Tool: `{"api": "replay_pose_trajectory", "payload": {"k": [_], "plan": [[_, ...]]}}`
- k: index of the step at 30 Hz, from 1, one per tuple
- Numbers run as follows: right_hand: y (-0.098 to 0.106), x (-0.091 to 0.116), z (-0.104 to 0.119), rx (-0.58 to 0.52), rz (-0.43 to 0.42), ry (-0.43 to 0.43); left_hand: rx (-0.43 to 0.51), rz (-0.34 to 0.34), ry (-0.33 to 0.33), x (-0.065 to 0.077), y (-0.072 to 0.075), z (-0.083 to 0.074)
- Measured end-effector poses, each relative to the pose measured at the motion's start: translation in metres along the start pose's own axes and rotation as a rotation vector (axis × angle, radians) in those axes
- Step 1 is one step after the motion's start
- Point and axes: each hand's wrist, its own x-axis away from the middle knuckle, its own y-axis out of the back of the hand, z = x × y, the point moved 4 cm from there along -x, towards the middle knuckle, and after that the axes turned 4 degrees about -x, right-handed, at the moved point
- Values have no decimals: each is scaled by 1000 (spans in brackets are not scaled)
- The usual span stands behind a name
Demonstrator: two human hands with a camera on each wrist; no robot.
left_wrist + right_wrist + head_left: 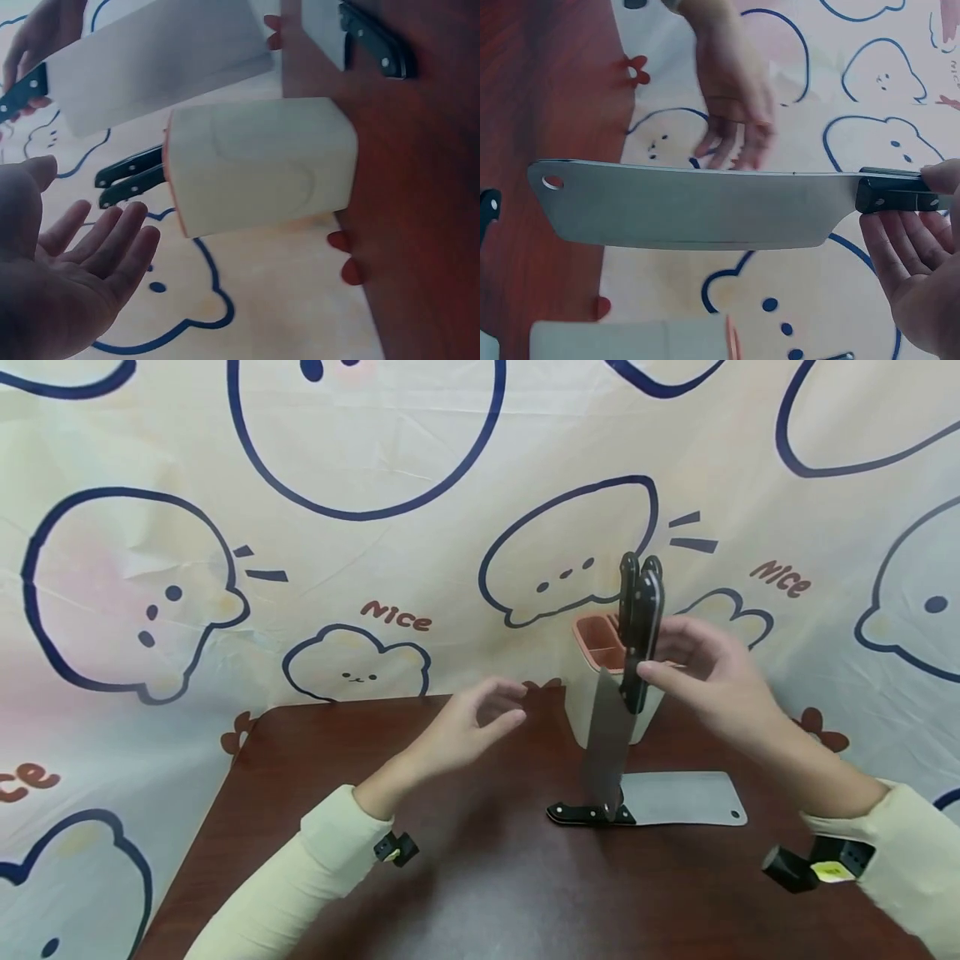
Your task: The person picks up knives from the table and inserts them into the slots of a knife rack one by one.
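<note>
Apparently at a carrying step, the right hand [708, 672] pinches the cleaver [697, 206] between thumb and fingers, blade below them, the knife holder [262, 169] just beyond; the left hand [476, 718] holds nothing, fingers loosely parted. The next move calls for a steady grip.

On the pale cream sheet printed with dark-blue cartoon outlines [420, 568] ahead of me, I can read reddish-brown lettering. One slanted "Nice" [396, 616] stands left of the cream, box-shaped knife holder with the orange top [259, 169], about level with its rim. Another "Nice" [780, 578] is right of the holder and higher than its rim. Well to the holder's left and lower, I see just "ce" [26, 782], cut off. Nearer me than the holder, the small yellow label [831, 871] on my right wrist's black device [852, 853] is too small to read.
</note>
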Motion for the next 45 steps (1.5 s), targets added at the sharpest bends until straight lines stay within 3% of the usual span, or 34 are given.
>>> {"api": "replay_pose_trajectory", "payload": {"k": [4,11,15,23,31,36,40,45], "plan": [[15,3,3,-4,-37,5,-5,40,24,2,-15,9],[39,6,-2,-218,-97,43,-66,136,-13,6,-47,26],[52,8,-4,-153,-141,29,-135,199,-21,11,-67,34],[79,6,-3,134,-264,-17,-255,295,-15,16,-106,46],[101,-3,2,-89,-263,47,-371,299,29,19,-132,60],[112,-10,4,-61,-282,56,-465,281,51,20,-143,65],[119,-18,7,-57,-310,70,-468,272,65,21,-149,68],[127,-27,11,23,-351,64,-497,268,45,21,-155,71]]}}
